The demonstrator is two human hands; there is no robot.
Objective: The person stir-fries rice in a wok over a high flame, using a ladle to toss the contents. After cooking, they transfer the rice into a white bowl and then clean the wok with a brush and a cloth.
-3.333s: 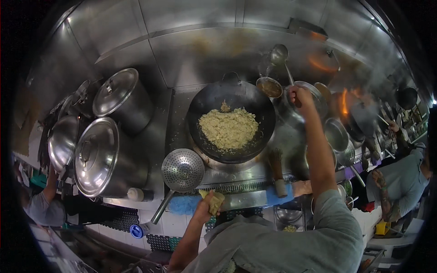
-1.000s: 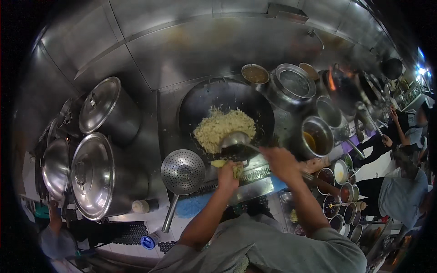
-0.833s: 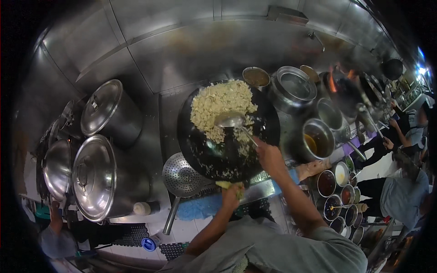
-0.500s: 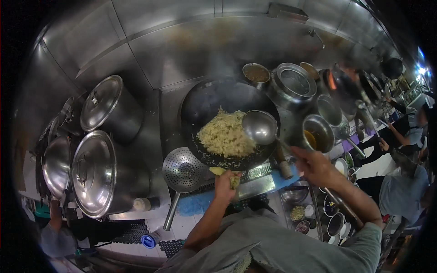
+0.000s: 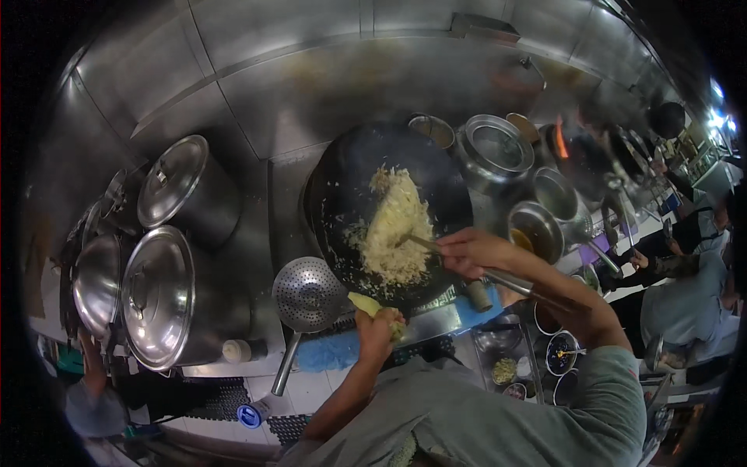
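Observation:
A big black wok [image 5: 443,179] holds a heap of pale yellow fried rice [image 5: 397,218], with loose grains scattered over its wall. My left hand [image 5: 377,333] is closed round a yellow-green cloth [image 5: 364,303] at the wok's near rim; whatever lies under the cloth is hidden. My right hand [image 5: 471,253] grips the long handle of a ladle [image 5: 507,280], which runs back along my forearm. Its front end goes down into the rice, and the bowl cannot be seen there. The wok is tilted, its far side raised.
Left of the wok lies a perforated strainer [image 5: 310,294]. Large lidded steel pots [image 5: 159,300] stand farther left. On the right are a steel pot [image 5: 498,144], a pan of brown liquid [image 5: 537,229] and a flame [image 5: 561,140]. Other people [image 5: 685,311] work at the far right and lower left.
The ladle has swung from above the rice, bowl in view, down into it. My right hand has moved left and forward. The wok has tipped up, and the rice has shifted into a taller heap.

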